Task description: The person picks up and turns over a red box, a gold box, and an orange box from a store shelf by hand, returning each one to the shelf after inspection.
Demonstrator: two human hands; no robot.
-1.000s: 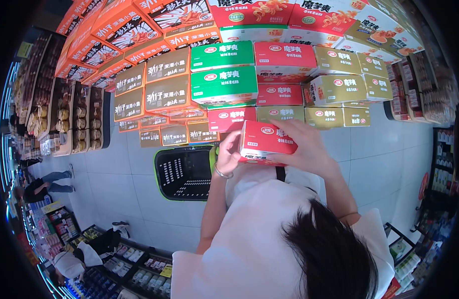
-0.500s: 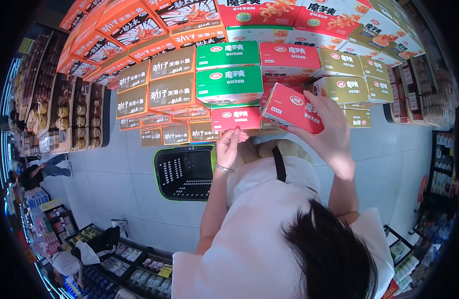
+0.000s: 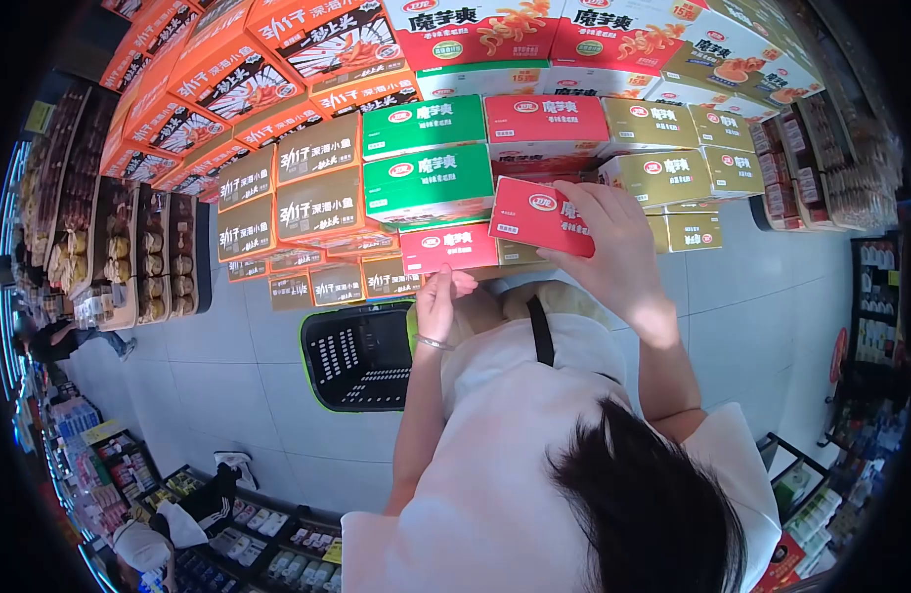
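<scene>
My right hand [image 3: 623,252] is closed around a red snack box [image 3: 542,215] with a white and red oval logo. Its fingers lie over the box's right end, with the thumb at the lower edge. The box sits almost level in front of the stacked boxes. Lower down, my left hand [image 3: 443,301] is at the front edge of another red box [image 3: 449,249], thumb up against it and the other fingers pointing right, apart from the thumb. Green boxes [image 3: 428,176] are stacked just above that red box.
Orange-and-brown boxes [image 3: 319,203] are stacked at left, gold boxes [image 3: 657,176] at right. A black basket with a green rim [image 3: 303,346] stands on the floor. Shelves [image 3: 144,247] line the left side; a person in a white top [image 3: 144,546] is at lower left.
The red box in my right hand has gone from tilted to nearly level and shifted slightly left and down. My left hand stays at the lower red box. The whole view has shifted a little.
</scene>
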